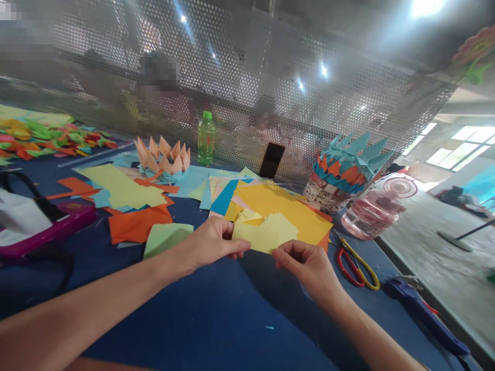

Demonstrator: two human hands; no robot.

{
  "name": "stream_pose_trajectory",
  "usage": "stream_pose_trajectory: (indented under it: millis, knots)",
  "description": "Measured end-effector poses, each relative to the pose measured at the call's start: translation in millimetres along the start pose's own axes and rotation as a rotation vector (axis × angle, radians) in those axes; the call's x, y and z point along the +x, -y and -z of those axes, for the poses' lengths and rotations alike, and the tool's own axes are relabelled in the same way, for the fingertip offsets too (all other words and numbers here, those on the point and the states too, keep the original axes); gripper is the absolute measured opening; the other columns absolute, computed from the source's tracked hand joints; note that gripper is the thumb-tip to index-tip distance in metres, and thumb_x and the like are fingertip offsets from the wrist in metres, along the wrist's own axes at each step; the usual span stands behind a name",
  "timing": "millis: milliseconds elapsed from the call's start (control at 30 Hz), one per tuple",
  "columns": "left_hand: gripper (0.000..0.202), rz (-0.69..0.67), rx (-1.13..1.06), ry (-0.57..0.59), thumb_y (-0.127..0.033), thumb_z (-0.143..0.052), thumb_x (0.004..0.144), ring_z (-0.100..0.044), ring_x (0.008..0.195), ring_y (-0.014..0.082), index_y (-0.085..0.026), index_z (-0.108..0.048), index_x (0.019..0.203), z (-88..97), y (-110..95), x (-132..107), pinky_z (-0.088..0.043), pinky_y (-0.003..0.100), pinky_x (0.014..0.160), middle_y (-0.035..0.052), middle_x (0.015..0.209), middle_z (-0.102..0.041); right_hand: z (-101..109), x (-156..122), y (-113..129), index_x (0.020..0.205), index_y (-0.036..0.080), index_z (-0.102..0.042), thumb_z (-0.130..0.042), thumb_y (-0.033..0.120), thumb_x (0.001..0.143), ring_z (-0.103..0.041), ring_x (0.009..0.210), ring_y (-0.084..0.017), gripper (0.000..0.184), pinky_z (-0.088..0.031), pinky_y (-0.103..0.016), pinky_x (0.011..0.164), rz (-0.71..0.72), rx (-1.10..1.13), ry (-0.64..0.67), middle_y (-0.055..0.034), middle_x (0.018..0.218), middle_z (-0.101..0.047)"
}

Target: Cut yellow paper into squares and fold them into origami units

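Both my hands hold one pale yellow paper sheet (pixel 266 233) a little above the blue table (pixel 216 319). My left hand (pixel 214 242) pinches its left edge between thumb and fingers. My right hand (pixel 305 263) grips its lower right edge with curled fingers. Just behind the sheet lies a pile of orange-yellow, blue and pale papers (pixel 270 203).
Loose orange, yellow and green sheets (pixel 131 206) lie at left, with a folded peach paper crown (pixel 162 154) and a green bottle (pixel 206 138) behind. At right are a teal-orange paper crown on a basket (pixel 340 175), a pink jar (pixel 371 211), scissors (pixel 356 263) and a blue tool (pixel 421 314). A perforated metal screen (pixel 270 93) backs the table.
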State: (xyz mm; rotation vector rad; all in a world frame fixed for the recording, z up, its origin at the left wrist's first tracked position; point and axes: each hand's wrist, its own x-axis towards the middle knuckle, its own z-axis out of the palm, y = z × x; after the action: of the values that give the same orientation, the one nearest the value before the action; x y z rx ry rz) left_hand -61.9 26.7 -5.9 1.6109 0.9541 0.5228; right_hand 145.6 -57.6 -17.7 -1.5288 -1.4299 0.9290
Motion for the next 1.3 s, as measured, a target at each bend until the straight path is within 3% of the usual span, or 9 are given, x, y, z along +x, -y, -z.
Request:
stream_pose_trajectory:
  millis: [167,333,433,567,867,1167,1300]
  knots:
    - [0.020,0.034,-0.049,-0.105,-0.032,-0.070,0.067,-0.057,0.055,0.0103,-0.013,-0.066,0.069,6.2,-3.4,0.5,-0.045,0.022,0.056,0.0017,0.063,-0.067,9.7,7.9,-5.9,0.068,0.016,-0.061,-0.065,0.048,0.077,-0.047,0.056,-0.010,0.034,-0.037,-0.022,0.054,0.033,0.055,-0.096,0.0003,0.061,-0.059]
    - [0.021,-0.009,-0.007,0.021,-0.034,-0.069,0.068,-0.057,0.056,0.0109,-0.012,-0.066,0.068,-8.6,-1.2,-4.1,-0.044,0.021,0.055,0.0018,0.061,-0.065,-3.9,-1.5,-1.4,0.086,0.015,-0.065,-0.061,0.050,0.079,-0.050,0.065,-0.012,0.036,-0.038,-0.022,0.057,0.056,0.080,0.064,-0.0014,0.074,-0.061]
    - [0.021,-0.014,-0.005,0.073,-0.033,-0.068,0.069,-0.056,0.056,0.0107,-0.013,-0.066,0.071,-17.8,1.2,-7.3,-0.043,0.021,0.054,0.0011,0.062,-0.065,-15.4,-9.5,1.3,0.078,0.013,-0.064,-0.065,0.046,0.077,-0.046,0.060,-0.011,0.033,-0.036,-0.022,0.054,0.022,0.092,0.131,-0.0007,0.068,-0.058]
    - [0.020,-0.019,0.001,0.114,-0.033,-0.068,0.070,-0.055,0.056,0.0099,-0.013,-0.066,0.071,-20.4,1.8,-9.1,-0.041,0.019,0.052,0.0002,0.061,-0.064,-20.3,-12.1,0.6,0.071,0.012,-0.063,-0.061,0.041,0.080,-0.037,0.054,-0.008,0.031,-0.029,-0.020,0.048,0.006,0.061,0.101,0.0014,0.061,-0.051]
    - [0.024,-0.013,0.051,0.093,-0.036,-0.069,0.067,-0.051,0.052,0.0092,-0.014,-0.062,0.061,-8.7,-0.7,-2.6,-0.038,0.020,0.051,-0.0023,0.054,-0.058,-12.6,-7.2,-3.7,0.066,0.012,-0.062,-0.063,0.038,0.078,-0.038,0.054,-0.008,0.029,-0.030,-0.020,0.047,0.055,-0.005,0.051,0.0009,0.059,-0.052]
    - [0.025,0.028,0.162,0.119,-0.033,-0.071,0.064,-0.042,0.042,0.0066,-0.016,-0.058,0.053,-4.1,-7.0,-5.3,-0.030,0.020,0.045,-0.0043,0.047,-0.054,-12.7,-9.3,-2.1,0.066,0.012,-0.061,-0.063,0.044,0.078,-0.036,0.053,-0.008,0.034,-0.029,-0.021,0.048,0.060,-0.017,0.111,0.0023,0.057,-0.050]
    - [0.023,0.021,0.171,0.098,-0.033,-0.069,0.065,-0.045,0.045,0.0081,-0.016,-0.058,0.055,-1.5,-6.1,-4.4,-0.032,0.020,0.046,-0.0033,0.049,-0.055,-9.5,-7.5,-2.6,0.065,0.013,-0.061,-0.062,0.044,0.080,-0.039,0.055,-0.009,0.034,-0.030,-0.022,0.051,0.060,-0.019,0.118,0.0023,0.058,-0.051]
